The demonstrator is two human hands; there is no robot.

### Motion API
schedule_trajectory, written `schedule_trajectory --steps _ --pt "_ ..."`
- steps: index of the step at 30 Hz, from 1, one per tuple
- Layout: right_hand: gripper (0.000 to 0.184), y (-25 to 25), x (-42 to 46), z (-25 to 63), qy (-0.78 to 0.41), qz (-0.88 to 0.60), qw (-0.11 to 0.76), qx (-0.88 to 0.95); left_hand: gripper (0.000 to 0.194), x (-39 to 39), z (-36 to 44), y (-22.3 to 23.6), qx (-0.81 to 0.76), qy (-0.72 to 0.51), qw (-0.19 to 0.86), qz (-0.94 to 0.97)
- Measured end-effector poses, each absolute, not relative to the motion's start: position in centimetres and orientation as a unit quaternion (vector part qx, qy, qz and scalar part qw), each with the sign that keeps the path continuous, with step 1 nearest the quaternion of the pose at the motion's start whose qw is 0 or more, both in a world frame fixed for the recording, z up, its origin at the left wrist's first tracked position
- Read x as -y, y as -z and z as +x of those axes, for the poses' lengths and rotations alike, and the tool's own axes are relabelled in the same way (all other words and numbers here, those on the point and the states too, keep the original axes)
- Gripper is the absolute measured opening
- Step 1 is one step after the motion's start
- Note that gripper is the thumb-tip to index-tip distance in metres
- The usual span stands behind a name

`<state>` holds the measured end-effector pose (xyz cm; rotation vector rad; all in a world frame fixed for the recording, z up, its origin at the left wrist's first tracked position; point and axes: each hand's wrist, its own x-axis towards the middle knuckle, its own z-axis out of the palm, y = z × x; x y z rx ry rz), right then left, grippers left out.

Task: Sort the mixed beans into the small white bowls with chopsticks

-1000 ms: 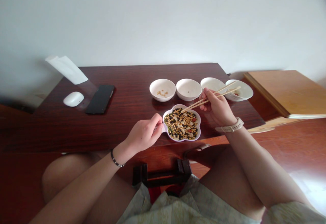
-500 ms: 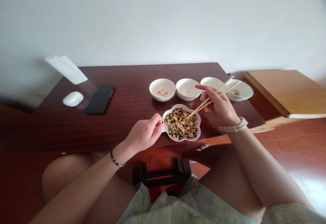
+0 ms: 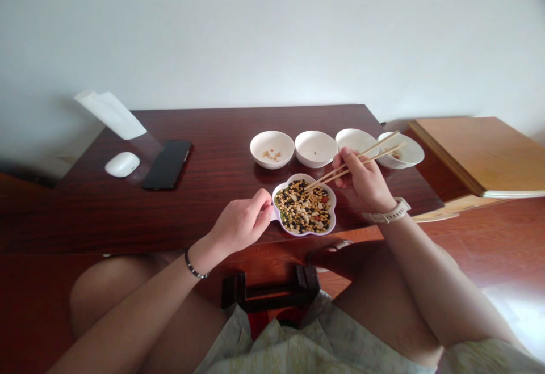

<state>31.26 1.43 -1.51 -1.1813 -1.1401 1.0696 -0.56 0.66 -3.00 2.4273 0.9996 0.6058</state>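
Mixed beans (image 3: 303,206), a heap of yellow, black, green and pale grains with a few red ones, filling a flower-shaped white dish (image 3: 334,206) with a lilac rim, near the front edge of a dark reddish wooden table (image 3: 204,164). Thin wooden chopsticks (image 3: 353,164) slanting down over the heap, tips together at its upper left edge; no telling whether they touch a bean. Right hand (image 3: 364,181) curled around the sticks, pinching them, upper ends reaching over the farthest bowl. Left hand (image 3: 240,226) just beside the dish, loosely curled, fingertips (image 3: 269,208) against a small tab (image 3: 273,218) on the dish's left side; pinching or only resting, impossible to tell.

Behind the dish, four small white bowls in a row: the first (image 3: 272,163) with a few tan beans, the second (image 3: 315,161) with one dark bean, the third (image 3: 355,137) just behind the right hand, its inside partly hidden, the fourth (image 3: 411,152) with a few beans under the chopsticks. A pale watch (image 3: 387,212) on the right wrist, a dark bead bracelet (image 3: 193,265) on the left.

Farther left on the table, a black phone (image 3: 168,165) and a white mouse (image 3: 122,164). Off to the right, a light wooden board (image 3: 468,152). Below the table edge, bare knees (image 3: 102,300) and a dark wooden stand (image 3: 270,297).
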Motion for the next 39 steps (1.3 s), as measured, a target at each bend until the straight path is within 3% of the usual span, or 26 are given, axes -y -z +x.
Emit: schedule_trajectory --steps 22,39 --pt "0.05 1.7 -1.4 30.9 -0.455 -0.494 0.541 0.506 0.011 -0.6 -0.5 3.0 -0.359 -0.226 0.221 0.878" --pt "0.051 0.6 -1.4 32.9 -0.38 -0.525 0.555 0.522 0.009 -0.7 -0.7 3.2 -0.355 -0.227 0.228 0.878"
